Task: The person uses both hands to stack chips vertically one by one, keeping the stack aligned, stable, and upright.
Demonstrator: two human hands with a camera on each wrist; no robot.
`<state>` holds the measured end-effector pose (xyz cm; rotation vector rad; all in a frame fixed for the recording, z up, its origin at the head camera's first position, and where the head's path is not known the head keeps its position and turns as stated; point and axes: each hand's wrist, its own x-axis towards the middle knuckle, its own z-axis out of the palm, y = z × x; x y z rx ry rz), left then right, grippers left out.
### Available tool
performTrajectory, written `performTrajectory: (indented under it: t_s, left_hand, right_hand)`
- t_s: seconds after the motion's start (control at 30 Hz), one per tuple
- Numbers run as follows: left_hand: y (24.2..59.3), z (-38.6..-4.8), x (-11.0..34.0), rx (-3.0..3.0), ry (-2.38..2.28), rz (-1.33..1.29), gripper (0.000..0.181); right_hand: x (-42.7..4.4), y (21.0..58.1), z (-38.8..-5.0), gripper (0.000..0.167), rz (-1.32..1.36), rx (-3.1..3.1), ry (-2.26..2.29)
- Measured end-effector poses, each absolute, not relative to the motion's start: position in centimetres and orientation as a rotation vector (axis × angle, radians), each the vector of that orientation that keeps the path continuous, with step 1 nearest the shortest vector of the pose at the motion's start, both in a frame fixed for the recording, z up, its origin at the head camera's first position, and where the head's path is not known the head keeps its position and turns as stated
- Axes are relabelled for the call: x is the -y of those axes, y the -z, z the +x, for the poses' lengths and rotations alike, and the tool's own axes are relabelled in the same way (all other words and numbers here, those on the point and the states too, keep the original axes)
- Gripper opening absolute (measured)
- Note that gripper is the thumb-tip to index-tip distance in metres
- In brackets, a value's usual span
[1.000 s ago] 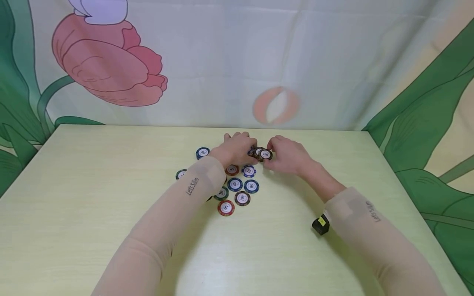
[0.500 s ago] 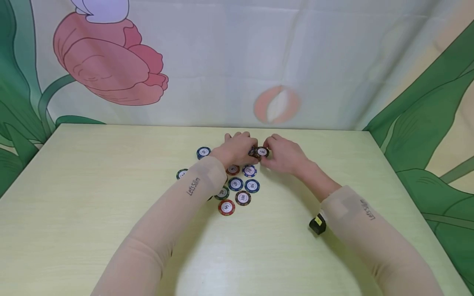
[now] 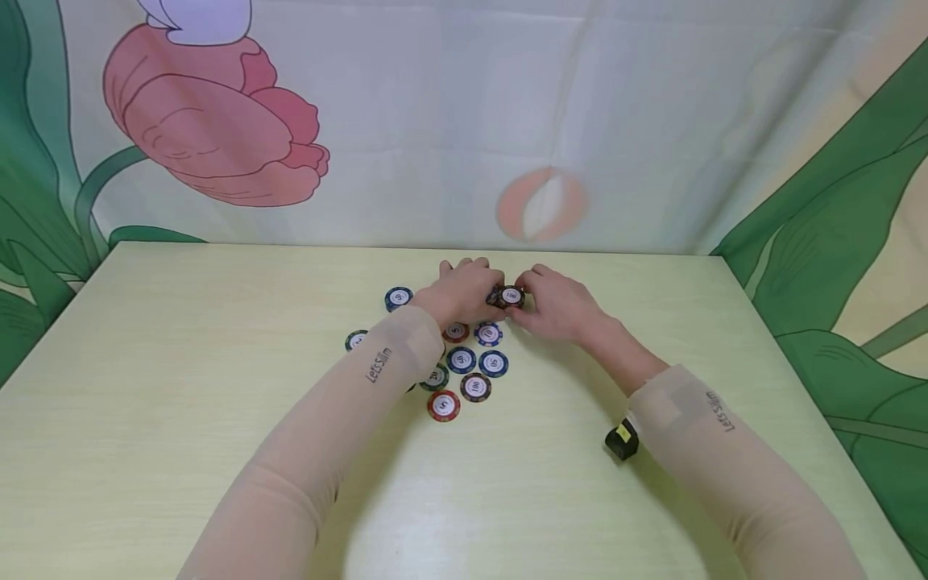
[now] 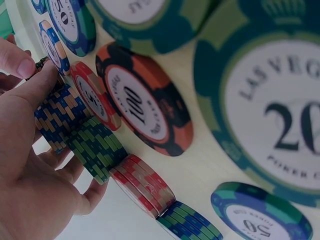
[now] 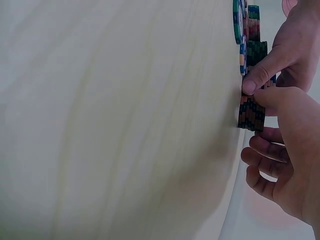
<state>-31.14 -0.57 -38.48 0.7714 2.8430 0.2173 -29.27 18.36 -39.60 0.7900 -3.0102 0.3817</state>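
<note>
My right hand [image 3: 561,304] grips a stack of black 100 poker chips [image 3: 511,296] near the back of the table, its thumb and fingers on opposite sides. My left hand [image 3: 464,292] is curled round a stack of blue-and-tan poker chips [image 4: 61,114] just left of it. The left thumb lies in front of that stack, with fingers behind. In the left wrist view, a green stack [image 4: 97,147], a red stack [image 4: 145,184] and a blue-green stack [image 4: 192,221] continue the row. From the head view, the left hand hides most of these stacks.
Loose chips lie in front of the row, among them a red chip [image 3: 443,405], a brown 100 chip [image 3: 475,387] and a blue 50 chip [image 3: 494,364]. A patterned curtain [image 3: 406,121] hangs behind the table [image 3: 217,322]. A black camera [image 3: 622,441] sits at the right wrist.
My right hand has moved slightly left, bringing the black chips against the row; the offset top chip now lines up over its stack. The left hand has stayed in place.
</note>
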Motion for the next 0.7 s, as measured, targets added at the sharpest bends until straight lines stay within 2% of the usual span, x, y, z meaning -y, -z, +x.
performTrajectory:
  t_s: [0.47, 0.7]
  left_hand:
    - [38.53, -31.26, 0.54, -2.834, -0.228, 0.778, 0.045]
    - [38.46, -31.19, 0.86, -2.83, -0.27, 0.755, 0.049]
  right_hand:
    - [-18.62, 39.97, -29.76, 0.039, 0.774, 3.011, -0.652]
    - [-18.77, 39.64, -29.21, 0.062, 0.721, 3.055, -0.622]
